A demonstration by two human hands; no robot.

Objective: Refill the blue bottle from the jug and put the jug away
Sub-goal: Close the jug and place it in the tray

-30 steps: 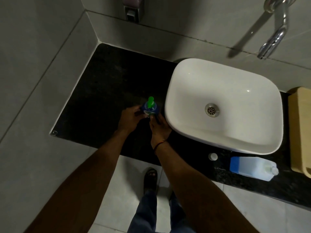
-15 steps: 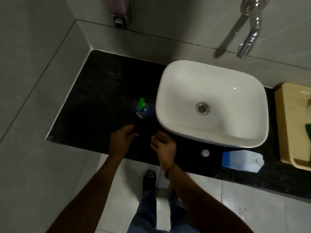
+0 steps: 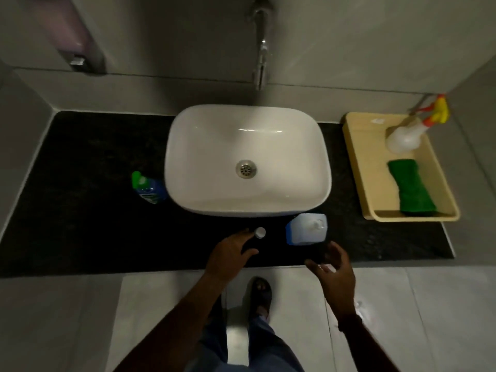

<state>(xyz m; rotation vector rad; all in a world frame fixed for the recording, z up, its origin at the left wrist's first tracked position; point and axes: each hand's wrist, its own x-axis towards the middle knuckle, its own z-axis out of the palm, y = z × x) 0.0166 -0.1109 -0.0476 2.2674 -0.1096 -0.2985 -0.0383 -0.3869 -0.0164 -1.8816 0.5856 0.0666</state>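
Observation:
The blue bottle with its green pump top stands on the dark counter, just left of the white basin. The translucent jug with a blue end stands at the counter's front, right of centre, its mouth uncapped. Its small white cap lies on the counter to the left of it. My left hand reaches with spread fingers, the fingertips right beside the cap. My right hand hovers open just below the jug, holding nothing.
A beige tray at the counter's right end holds a white spray bottle and a green cloth. A chrome tap hangs over the basin. A soap dispenser is on the back wall, left. My feet stand on grey floor tiles below.
Both hands let go of the blue bottle and moved right, to the cap and the jug. The view has swung right, bringing the tray in.

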